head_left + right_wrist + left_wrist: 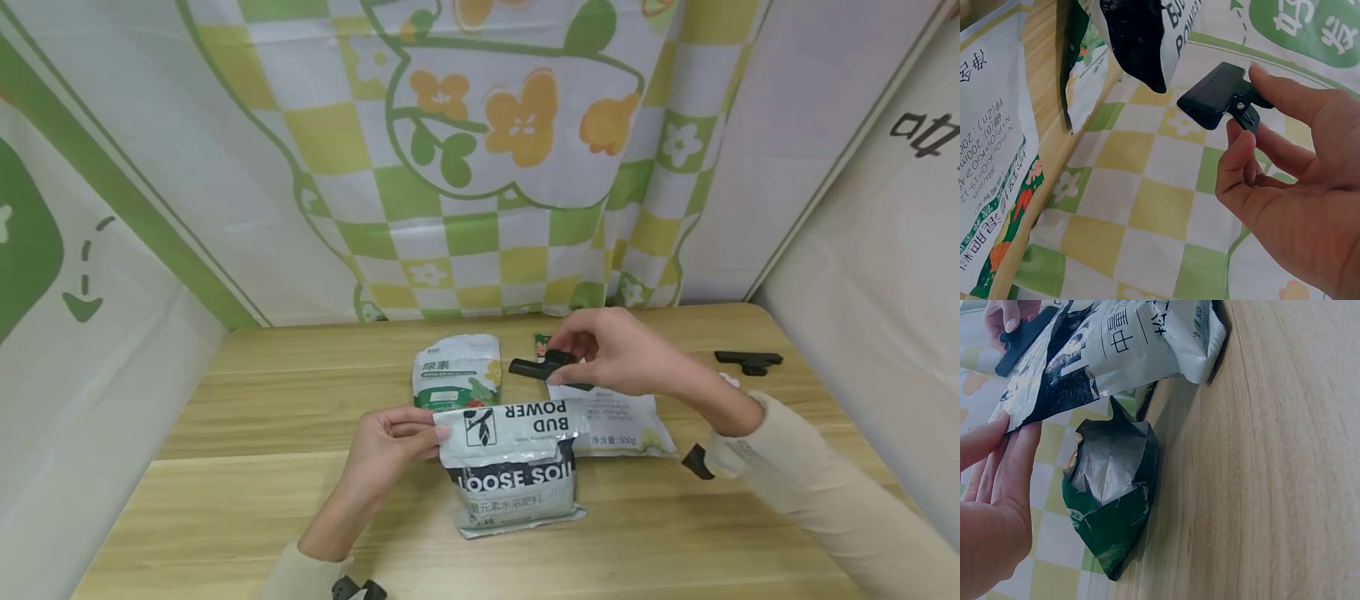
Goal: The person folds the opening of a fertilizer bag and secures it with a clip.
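Observation:
The bag lettered LOOSE SOIL [517, 475] stands at the table's middle, its top folded over toward the camera. My left hand [382, 450] pinches the left end of that fold between thumb and fingers, also visible in the left wrist view [997, 494]. Above and behind the bag's right side, my right hand [626, 354] holds a black clip [551, 364] by its handles. In the right wrist view the clip [1216, 94] sits between thumb and fingers, apart from the bag [1141, 44].
Behind the bag, a green and white pouch [456, 375] stands at left; its top gapes in the left wrist view [1110, 469]. A white 500g bag [622, 425] lies behind at right. Another black clip [748, 362] rests near the table's right edge. A patterned curtain [495, 242] hangs behind.

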`<state>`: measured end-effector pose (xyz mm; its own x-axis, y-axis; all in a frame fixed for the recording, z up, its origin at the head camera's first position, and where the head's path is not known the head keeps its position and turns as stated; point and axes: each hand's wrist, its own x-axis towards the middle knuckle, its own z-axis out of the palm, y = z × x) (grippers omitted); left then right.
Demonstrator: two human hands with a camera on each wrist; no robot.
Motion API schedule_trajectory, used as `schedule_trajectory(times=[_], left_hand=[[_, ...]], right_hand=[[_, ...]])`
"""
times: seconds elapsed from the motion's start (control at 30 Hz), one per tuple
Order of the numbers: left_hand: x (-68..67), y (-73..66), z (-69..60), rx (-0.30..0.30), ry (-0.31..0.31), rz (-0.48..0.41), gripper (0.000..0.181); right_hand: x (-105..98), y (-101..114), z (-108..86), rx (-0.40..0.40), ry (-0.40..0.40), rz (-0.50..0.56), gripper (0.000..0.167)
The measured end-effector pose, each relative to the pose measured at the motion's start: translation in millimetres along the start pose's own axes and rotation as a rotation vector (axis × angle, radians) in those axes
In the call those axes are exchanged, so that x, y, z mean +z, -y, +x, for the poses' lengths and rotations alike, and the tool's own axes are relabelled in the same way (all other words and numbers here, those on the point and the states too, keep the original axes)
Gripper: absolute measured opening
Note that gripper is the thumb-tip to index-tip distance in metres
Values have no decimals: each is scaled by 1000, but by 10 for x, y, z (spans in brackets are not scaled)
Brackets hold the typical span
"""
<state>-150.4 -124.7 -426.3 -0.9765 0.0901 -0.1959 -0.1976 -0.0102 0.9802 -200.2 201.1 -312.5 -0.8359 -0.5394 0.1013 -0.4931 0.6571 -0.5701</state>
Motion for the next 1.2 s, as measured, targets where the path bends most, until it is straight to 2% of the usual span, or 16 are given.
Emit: schedule_trajectory(times=[0.17, 0.37, 0.47, 0.63, 0.77, 0.97, 1.2], left_hand=[[-10, 6, 13, -4, 6, 7, 20], [-10, 9, 18, -6, 6, -8, 19], [-8, 3, 10, -1, 7, -8, 18], [-7, -4, -1, 3, 8, -4, 17], [-4, 4, 2, 0, 4, -7, 16], [-13, -1, 1, 10, 21, -4, 16], [-19, 10, 13, 3, 24, -13, 16]], right_hand=[[39, 66, 52, -31, 38, -48, 29], [68, 129, 139, -144, 95, -51, 18], [86, 171, 174, -202, 128, -49, 20], [123, 208, 193, -330, 147, -119, 25], [132, 224, 200, -381, 161, -151, 27], [123, 268, 230, -380, 178, -162, 31], [152, 302, 264, -308, 218, -115, 29]])
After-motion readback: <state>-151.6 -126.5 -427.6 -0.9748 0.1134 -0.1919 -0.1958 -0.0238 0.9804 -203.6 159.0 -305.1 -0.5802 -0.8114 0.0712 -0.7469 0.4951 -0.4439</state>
